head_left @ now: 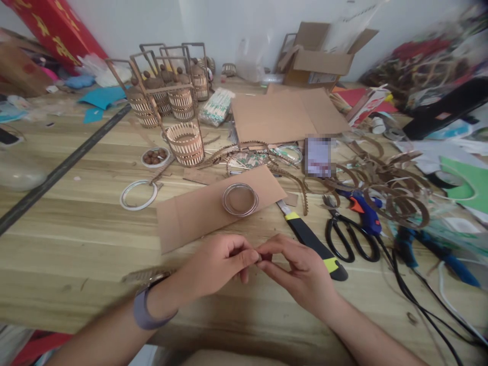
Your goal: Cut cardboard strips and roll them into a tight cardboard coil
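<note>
My left hand (224, 262) and my right hand (299, 272) meet at the fingertips above the wooden table. Both are closed in a pinch on a tiny dark piece (260, 257), mostly covered by the fingers and too small to name. Just beyond them, a wire ring (224, 202) lies on a strip of brown cardboard (190, 218). A black and yellow utility knife (310, 239) rests right of the cardboard, with black-handled scissors (339, 234) beside it. A purple band is around my left wrist.
Small slatted baskets (185, 145) with tall handles stand at the back left, near a bowl of brown balls (155, 156). A white ring (138, 195) lies left. Curled strips (396, 198), a blue glue gun (368, 213) and cables are at the right. An open carton (322, 63) stands behind.
</note>
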{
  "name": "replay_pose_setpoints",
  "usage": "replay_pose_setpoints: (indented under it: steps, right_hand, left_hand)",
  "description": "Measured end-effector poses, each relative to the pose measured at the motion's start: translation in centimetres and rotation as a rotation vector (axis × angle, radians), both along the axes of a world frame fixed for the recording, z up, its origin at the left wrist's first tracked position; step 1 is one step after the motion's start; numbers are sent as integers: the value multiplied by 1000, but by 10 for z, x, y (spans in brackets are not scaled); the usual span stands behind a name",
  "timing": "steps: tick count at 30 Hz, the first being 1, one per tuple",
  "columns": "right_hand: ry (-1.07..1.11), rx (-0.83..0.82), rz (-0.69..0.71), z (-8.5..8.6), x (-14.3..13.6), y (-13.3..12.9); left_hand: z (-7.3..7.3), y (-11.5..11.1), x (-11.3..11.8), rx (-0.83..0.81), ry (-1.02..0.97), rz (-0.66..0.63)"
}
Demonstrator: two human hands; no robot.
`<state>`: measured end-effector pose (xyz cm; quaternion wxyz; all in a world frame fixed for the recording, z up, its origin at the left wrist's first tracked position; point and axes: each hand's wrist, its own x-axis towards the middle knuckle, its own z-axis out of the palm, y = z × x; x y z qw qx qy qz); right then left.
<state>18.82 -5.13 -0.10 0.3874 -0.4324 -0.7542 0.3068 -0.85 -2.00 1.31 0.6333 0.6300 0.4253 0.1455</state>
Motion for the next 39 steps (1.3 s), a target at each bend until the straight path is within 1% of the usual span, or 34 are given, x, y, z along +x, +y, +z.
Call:
replay_pose_setpoints:
  steps: [2,4,8,10,12,15,18,21,22,24,28,30,32,34,36,39]
  right_hand:
    - [-59,27,24,0,0,0]
    - [-129,114,24,-1,0,-1]
    - [-295,373,0,-4,-1,-2]
    - [-332,422,1,-6,-1,-3]
    - [-285,404,2,-7,-1,-3]
    - [-115,274,-1,-5,-1,-4]
    - [55,124,6,-2,-3,-4]
    - [142,72,29,1,-3,-4]
    - [129,77,30,1,-3,-4]
    - [57,124,21,1,-3,-4]
    - [-141,313,-9,-4,-2,-4]
    - [-236,403,-17,-5,-3,-4]
    - [-303,457,-17,-6,-4,-5]
    - [-320,464,-7,-7,-4,-5]
    - [-286,435,6,-8,-4,-5]
    - [-177,366,5,-9,-3,-5]
  left_hand:
    - [2,2,-1,-6,75,11]
    - [2,2,0,4,112,39]
    - [-1,-1,3,17,97,85]
    - [-2,-3,4,-1,67,91]
    - [-3,-4,3,-15,23,86]
    - [-5,-3,1,-59,-76,79]
    - [-8,0,-2,-184,-215,46]
    - [-9,3,-3,-303,-313,-5]
    - [-9,3,-3,-309,-304,-12]
    - [-7,3,-2,-262,-231,0]
    - [-2,1,0,-112,-65,52]
    - [-1,0,1,-77,-18,67]
    - [-1,-2,2,-41,21,73]
    - [-2,-3,3,8,42,70]
    - [-1,-4,3,51,38,64]
    - [1,-4,1,29,-12,33]
